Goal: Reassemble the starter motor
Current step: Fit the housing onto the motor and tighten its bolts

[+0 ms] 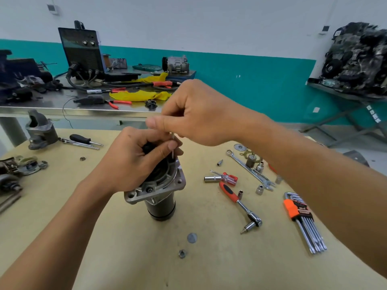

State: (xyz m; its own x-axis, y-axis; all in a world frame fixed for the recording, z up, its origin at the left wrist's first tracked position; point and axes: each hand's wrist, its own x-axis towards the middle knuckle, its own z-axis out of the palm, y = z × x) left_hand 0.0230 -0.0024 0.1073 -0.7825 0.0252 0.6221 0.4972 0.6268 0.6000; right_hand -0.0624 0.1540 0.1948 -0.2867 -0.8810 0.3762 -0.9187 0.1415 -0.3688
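Grips starter motor (161,204) with left fingers (167,147), pinches pin (172,147) with right fingers (159,123); ratchet (238,200), wrench (251,170), hex keys (303,222) right on tan desk (209,258); teal wall (261,84) far.

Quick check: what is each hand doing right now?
Left hand: grips a black part atop the grey metal starter motor.
Right hand: pinches a thin silver metal pin.

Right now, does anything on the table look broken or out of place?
Nothing looks broken or spilled. A nut and a grey disc lie loose on the table in front of the starter motor, away from the sockets at the right. They could get lost.
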